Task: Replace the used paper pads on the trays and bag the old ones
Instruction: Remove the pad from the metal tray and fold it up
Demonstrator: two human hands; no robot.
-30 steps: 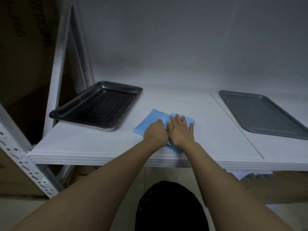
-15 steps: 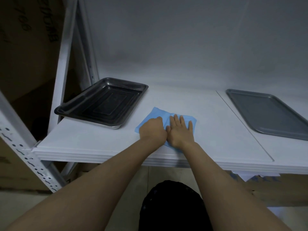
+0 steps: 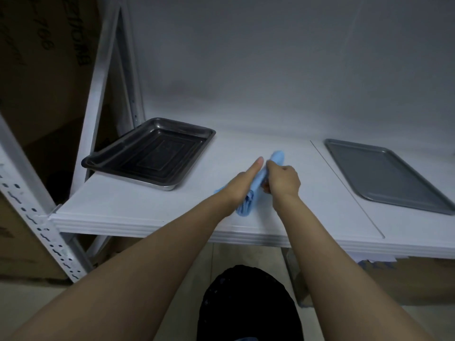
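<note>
My left hand [image 3: 242,183] is flat, with the fingers straight and pressed against the left side of the folded blue paper pad [image 3: 277,158]. My right hand [image 3: 283,179] is curled round the pad from the right and grips it. The pad stands on edge between the two hands, folded narrow. Its low end is at the white shelf board [image 3: 147,210]; I cannot tell if it touches.

The deep dark metal tray [image 3: 172,187] sits at the shelf's left end, near the pad, with no pad in it. The flat grey metal tray [image 3: 384,173] is well apart on the right and is also bare.

Progress, as a judgement: both trays look stripped, so removal seems done. The pad in my hands looks like a used one being folded up for bagging, though I cannot tell used from fresh here. Bagging is still left, and so is laying new pads in both trays. No fresh pads are in sight.

A black rounded shape [image 3: 248,303] lies below the shelf edge; it may be the bag, I cannot tell. A white perforated rack upright [image 3: 37,225] is at the left.
</note>
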